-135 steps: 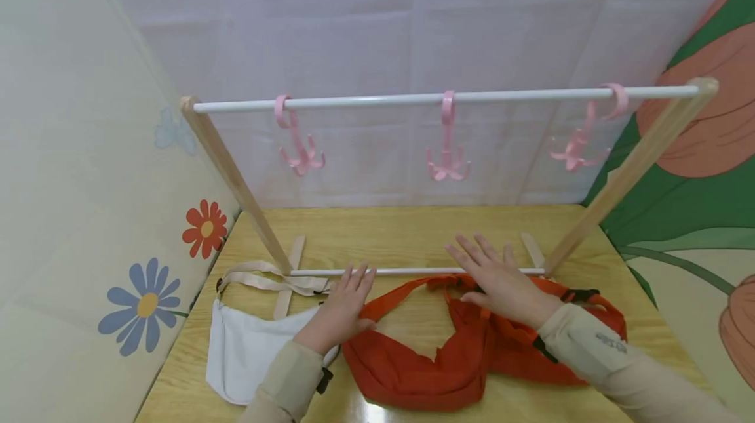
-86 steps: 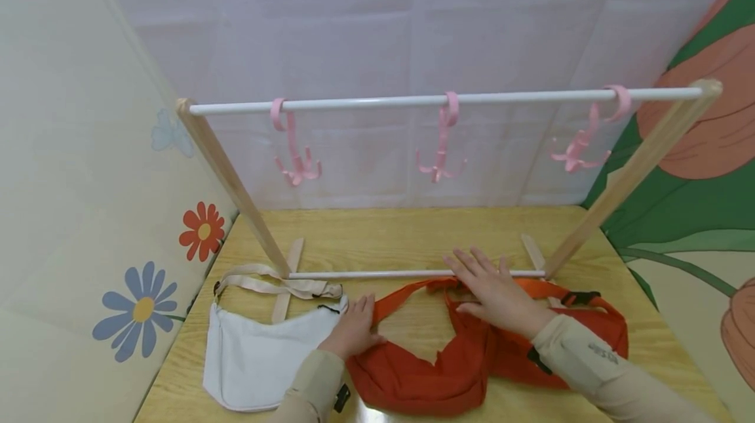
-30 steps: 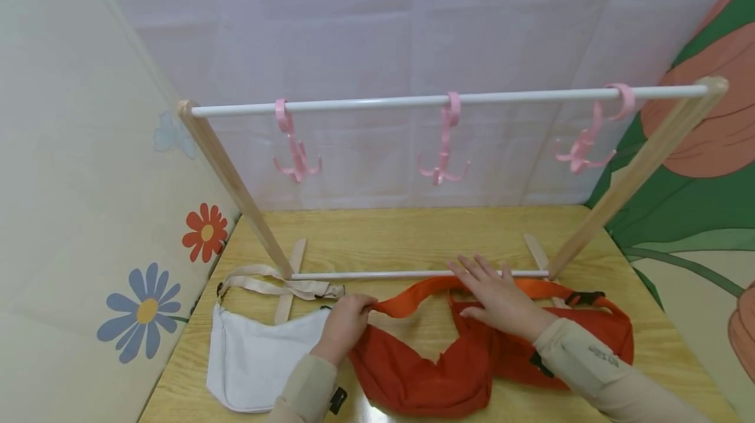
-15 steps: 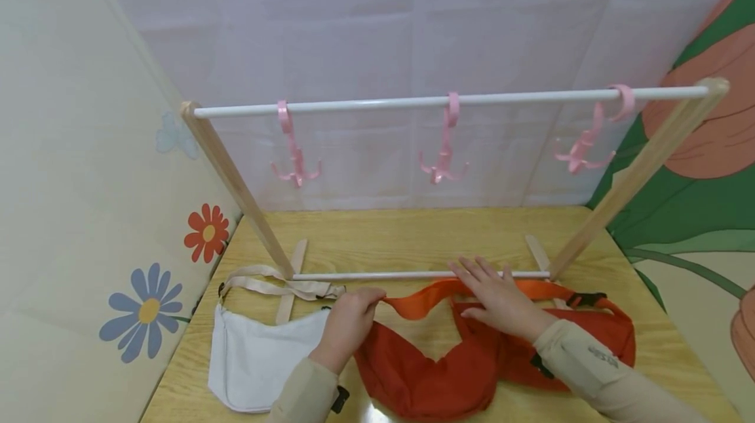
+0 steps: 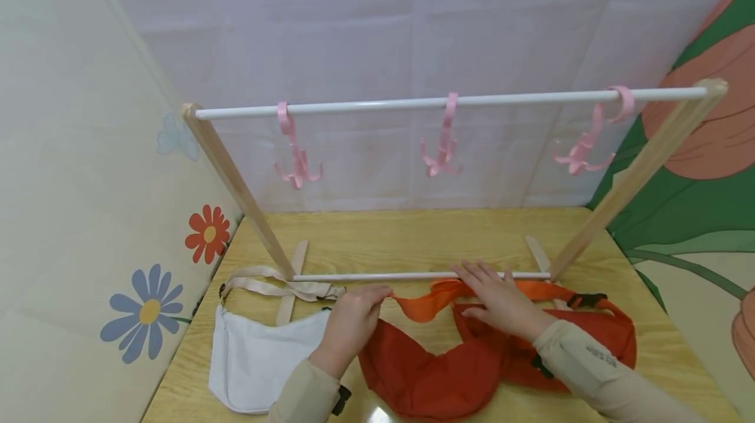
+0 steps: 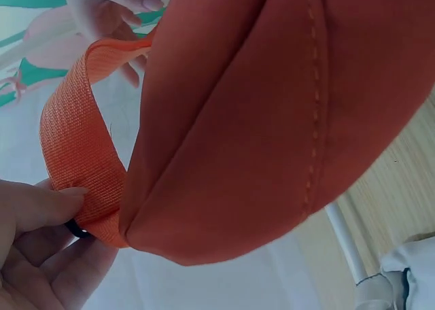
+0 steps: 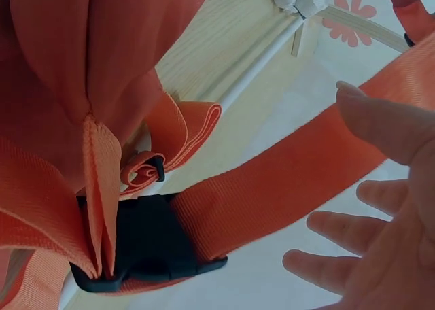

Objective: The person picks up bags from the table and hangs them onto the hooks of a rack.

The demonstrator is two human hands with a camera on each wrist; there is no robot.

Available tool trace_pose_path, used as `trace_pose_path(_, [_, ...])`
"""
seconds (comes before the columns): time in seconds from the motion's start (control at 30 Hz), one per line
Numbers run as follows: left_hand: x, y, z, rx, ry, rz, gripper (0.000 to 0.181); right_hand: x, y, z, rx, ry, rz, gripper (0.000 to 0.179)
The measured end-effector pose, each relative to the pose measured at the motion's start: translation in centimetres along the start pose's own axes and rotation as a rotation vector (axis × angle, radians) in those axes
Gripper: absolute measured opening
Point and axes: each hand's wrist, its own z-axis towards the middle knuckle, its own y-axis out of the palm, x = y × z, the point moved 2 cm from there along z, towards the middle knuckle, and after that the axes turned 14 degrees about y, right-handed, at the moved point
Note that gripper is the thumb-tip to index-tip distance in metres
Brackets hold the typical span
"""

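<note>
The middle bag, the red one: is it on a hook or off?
Off: the middle bag rests on the table, the left hand pinching its orange strap, and all three pink hooks hang bare.

You had a table (image 5: 377,239) before you with a white bag (image 5: 259,357) and a rack (image 5: 238,190), three pink hooks (image 5: 444,154) hanging from its top rail (image 5: 377,105), and flowers (image 5: 149,311) on the left wall (image 5: 77,174).

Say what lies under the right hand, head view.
Orange strap and red fabric show beside the right hand; whether the strap runs unbroken beneath is hidden there.
</note>
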Motion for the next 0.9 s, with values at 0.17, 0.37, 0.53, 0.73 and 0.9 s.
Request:
trace_pose_path(0.17, [0.4,-0.4,0.3,-0.003,0.002,-0.007,0.024,-0.1,0.0,0.0,0.009,0.006,0.011,0.07])
trace_pose_path(0.37, [0.7,-0.8,0.4,0.052,0.037,-0.006,0.026,0.4,0.2,-0.1,0.021,0.012,0.028,0.063])
trace_pose_path(0.53, [0.7,-0.9,0.4,0.124,0.09,-0.001,0.03,0.7,0.1,-0.2,0.008,0.019,0.012,0.05])
trace_pose_path(0.73, [0.7,-1.3,0.3,0.177,0.123,0.019,0.029,1.2,0.0,-0.4,0.011,-0.014,0.033,0.026])
trace_pose_path(0.9, [0.7,-1.6,0.3,0.22,0.134,0.033,0.028,1.7,-0.1,-1.0,0.033,-0.022,0.085,0.017])
